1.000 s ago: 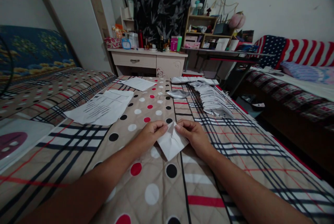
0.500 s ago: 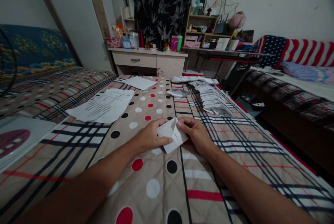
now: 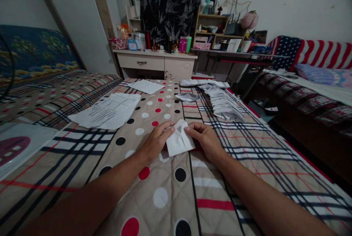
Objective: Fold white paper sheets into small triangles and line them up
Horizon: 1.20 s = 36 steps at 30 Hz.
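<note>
A small folded white paper (image 3: 178, 145), shaped like a packet or envelope with an opening at its top edge, is held over the bedspread between both hands. My left hand (image 3: 156, 139) pinches its upper left edge, thumb on the near face. On the upper right edge my right hand (image 3: 205, 139) grips with thumb and fingers. Beyond them a single folded paper piece (image 3: 187, 98) lies on the bedspread (image 3: 162, 177). To its right runs a long row of stacked folded papers (image 3: 224, 102).
Printed sheets (image 3: 110, 109) and another white sheet (image 3: 146, 86) lie to the left. A plastic bag (image 3: 22, 146) sits at the left edge. A white dresser (image 3: 141, 62) stands beyond the bed, a wooden shelf unit (image 3: 214, 18) to its right.
The white paper has turned slightly so its lower edge lies flatter, and its top opening shows more. My left thumb has moved up from the paper's lower part to its upper left edge.
</note>
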{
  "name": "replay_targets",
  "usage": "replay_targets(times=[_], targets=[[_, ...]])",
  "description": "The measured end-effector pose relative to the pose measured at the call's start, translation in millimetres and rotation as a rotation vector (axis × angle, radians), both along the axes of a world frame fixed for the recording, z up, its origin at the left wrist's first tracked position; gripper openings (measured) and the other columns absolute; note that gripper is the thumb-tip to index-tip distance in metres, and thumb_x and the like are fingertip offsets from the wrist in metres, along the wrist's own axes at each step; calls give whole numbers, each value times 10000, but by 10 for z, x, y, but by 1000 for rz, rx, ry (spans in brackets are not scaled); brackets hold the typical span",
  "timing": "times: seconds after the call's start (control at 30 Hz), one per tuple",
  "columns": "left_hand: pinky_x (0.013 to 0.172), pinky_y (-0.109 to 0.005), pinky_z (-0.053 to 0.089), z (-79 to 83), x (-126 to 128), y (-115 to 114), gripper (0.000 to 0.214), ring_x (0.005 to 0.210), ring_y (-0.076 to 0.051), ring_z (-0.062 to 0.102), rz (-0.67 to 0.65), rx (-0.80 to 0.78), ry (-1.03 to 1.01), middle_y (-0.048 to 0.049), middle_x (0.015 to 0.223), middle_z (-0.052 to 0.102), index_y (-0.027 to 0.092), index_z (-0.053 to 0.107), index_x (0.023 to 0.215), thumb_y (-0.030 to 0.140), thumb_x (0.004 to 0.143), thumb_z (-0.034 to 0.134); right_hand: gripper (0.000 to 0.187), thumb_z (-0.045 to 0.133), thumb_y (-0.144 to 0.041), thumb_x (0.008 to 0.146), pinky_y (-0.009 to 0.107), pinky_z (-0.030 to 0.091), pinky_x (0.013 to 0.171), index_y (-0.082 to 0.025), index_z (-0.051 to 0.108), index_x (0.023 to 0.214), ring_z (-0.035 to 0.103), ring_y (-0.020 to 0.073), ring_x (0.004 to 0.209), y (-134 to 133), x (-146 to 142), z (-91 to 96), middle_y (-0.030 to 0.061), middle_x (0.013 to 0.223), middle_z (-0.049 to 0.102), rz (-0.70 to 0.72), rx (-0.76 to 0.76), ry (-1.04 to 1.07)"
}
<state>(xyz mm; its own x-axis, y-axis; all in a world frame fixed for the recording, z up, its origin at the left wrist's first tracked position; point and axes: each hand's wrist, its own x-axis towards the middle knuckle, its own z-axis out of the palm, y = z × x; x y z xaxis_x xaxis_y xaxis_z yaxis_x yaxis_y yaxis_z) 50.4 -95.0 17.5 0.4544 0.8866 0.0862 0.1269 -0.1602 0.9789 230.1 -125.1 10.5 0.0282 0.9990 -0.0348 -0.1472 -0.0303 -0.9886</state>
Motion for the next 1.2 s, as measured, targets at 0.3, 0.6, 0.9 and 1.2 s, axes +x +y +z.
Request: replay_targets(times=[0.3,0.6,0.9,1.2], targets=[[605,-255,369,-5,15,-30,431,694,-151,525,-39,117,52,-23,771,597,147,613,867,545,912,454,375,798,-405,561,222,258,450,-182,497,550,371,73,468,8,-68,-7,-48,514,475,-84,47,-132],[587,-251,376,-64,63,-20,444,652,-149,508,-19,150,75,-19,681,574,138,625,759,524,908,464,407,681,-469,681,228,216,434,-190,450,495,331,80,461,-4,-80,-1,-38,477,402,-117,102,-315],[551,-231,383,-56,83,14,354,604,-129,508,40,112,14,1,625,572,140,641,686,484,766,665,161,759,-268,669,254,396,635,-174,637,720,504,153,714,-54,-99,31,2,731,583,77,335,-447],[545,-232,396,-67,52,41,306,603,-132,534,59,106,10,-23,654,620,112,674,724,415,764,659,335,742,-480,743,263,376,612,-163,636,771,496,143,676,-44,-86,5,10,734,571,115,211,-231]])
